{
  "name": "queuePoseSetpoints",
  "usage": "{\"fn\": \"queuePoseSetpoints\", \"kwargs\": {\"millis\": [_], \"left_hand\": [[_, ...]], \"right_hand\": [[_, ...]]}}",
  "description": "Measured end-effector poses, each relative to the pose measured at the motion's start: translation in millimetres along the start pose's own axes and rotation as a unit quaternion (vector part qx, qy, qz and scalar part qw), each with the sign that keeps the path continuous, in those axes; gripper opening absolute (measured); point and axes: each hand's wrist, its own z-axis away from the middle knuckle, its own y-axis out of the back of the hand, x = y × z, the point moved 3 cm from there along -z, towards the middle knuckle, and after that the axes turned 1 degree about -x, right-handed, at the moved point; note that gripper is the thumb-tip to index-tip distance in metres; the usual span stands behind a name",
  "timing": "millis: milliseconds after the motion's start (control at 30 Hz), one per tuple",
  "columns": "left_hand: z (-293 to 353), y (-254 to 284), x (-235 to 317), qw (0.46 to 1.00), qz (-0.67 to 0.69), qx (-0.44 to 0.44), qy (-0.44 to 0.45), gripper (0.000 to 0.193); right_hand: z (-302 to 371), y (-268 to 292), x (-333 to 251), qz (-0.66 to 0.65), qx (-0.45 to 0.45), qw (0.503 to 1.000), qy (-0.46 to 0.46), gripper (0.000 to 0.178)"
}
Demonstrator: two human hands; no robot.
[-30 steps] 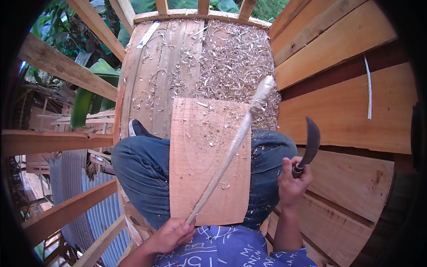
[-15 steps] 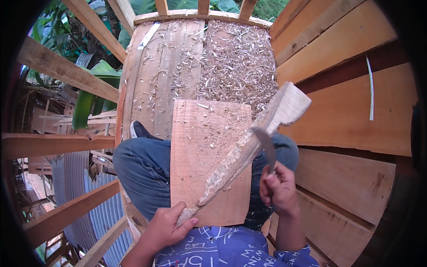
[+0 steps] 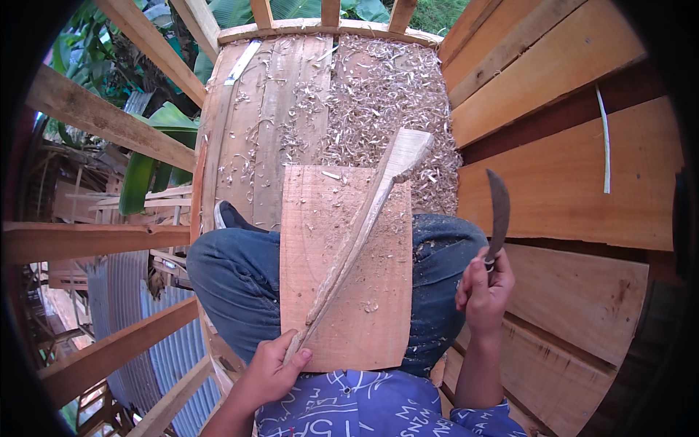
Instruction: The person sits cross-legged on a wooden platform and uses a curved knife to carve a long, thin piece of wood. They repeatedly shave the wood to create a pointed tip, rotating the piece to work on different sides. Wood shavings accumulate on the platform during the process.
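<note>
My left hand [image 3: 277, 368] is closed round the narrow lower end of a long carved wooden piece [image 3: 353, 244]. The piece slants up and to the right over a flat wooden board [image 3: 313, 277] on my lap, and its flared far end reaches past the board's far edge. My right hand [image 3: 486, 293] is wrapped round the handle of a curved knife [image 3: 498, 211], whose handle is mostly hidden by the fingers. The blade points up, out to the right of my knee and apart from the wooden piece.
Pale wood shavings [image 3: 393, 87] lie thick over the plank floor [image 3: 251, 138] ahead. A plank wall [image 3: 568, 153] rises close on the right, with a thin pale strip [image 3: 604, 138] on it. Wooden rails [image 3: 109, 120] border the left side. A white strip [image 3: 242, 62] lies at the far left.
My right hand and the knife have moved right, away from the wooden piece. The piece has turned in my left hand, its flared end swinging left.
</note>
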Motion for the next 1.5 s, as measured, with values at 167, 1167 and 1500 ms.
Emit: {"fn": "queuePoseSetpoints", "kwargs": {"millis": [167, 1167, 1500], "left_hand": [[-6.8, 0.4, 14.1, 0.998, -0.061, 0.023, -0.012, 0.023], [-8.2, -37.2, 30.4, 0.997, -0.035, -0.040, -0.063, 0.034], [-14.0, -32.8, 41.1, 0.995, -0.065, -0.030, -0.065, 0.028]], "right_hand": [[32.2, -37.6, 3.2, 0.152, -0.260, 0.953, 0.035, 0.026], [33.1, -43.3, 1.4, 0.408, -0.210, 0.868, 0.191, 0.049], [35.6, -50.6, 16.5, 0.430, -0.212, 0.851, 0.214, 0.053]]}}
